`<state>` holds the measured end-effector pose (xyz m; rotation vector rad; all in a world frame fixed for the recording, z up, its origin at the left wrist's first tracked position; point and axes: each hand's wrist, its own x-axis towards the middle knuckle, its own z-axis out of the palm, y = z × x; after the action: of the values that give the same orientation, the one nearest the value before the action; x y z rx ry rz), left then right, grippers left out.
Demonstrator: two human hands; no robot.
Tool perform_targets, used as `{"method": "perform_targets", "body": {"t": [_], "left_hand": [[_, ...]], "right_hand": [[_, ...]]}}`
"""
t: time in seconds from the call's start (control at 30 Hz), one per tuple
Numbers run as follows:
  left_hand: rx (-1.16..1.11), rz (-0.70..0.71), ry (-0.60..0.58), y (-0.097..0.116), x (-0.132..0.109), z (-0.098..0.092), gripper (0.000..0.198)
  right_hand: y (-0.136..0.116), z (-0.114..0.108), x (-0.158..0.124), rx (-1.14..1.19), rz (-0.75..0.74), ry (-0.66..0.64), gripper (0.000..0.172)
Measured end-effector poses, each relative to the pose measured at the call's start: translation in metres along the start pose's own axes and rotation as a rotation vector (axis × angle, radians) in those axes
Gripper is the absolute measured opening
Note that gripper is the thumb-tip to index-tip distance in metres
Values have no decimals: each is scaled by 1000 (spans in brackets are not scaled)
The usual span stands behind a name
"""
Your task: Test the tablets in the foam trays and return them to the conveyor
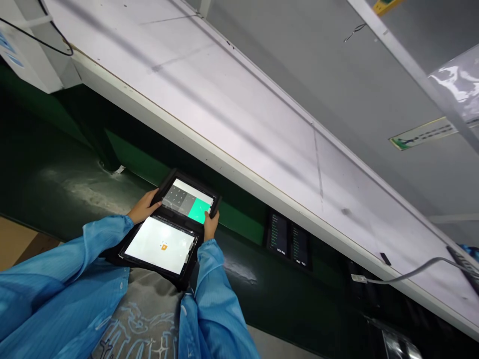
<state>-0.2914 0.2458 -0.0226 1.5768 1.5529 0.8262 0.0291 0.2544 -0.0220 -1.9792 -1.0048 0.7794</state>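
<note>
Two lit tablets lie in a black tray-like holder (179,219) close to my body. The far tablet (183,202) shows a keypad with a green block; the near tablet (160,244) has a white screen with a small orange icon. My left hand (144,207) grips the holder's left side by the far tablet, thumb on top. On the opposite side, my right hand (210,225) closes around the edge, its thumb at the far tablet's corner. The undersides of the fingers are hidden.
A long white bench (224,114) crosses diagonally ahead. Below it, a similar black holder (289,239) with two lit screens rests on the dark green floor. A grey cable (411,279) hangs over the bench edge at right. A white box (33,55) stands at upper left.
</note>
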Motion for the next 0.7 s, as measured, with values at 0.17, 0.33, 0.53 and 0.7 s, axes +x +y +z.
{"method": "perform_targets", "body": {"t": [0.17, 0.33, 0.53, 0.7], "left_hand": [[136, 67, 6, 14, 28, 9, 75], [257, 180, -53, 17, 49, 15, 65], [382, 285, -87, 21, 52, 17, 60], [445, 336, -101, 28, 49, 16, 53]], "right_hand": [[0, -4, -8, 45, -18, -32, 70], [2, -5, -9, 70, -30, -66, 80], [5, -2, -7, 65, 28, -37, 71], [4, -6, -8, 110, 8, -80, 77]]}}
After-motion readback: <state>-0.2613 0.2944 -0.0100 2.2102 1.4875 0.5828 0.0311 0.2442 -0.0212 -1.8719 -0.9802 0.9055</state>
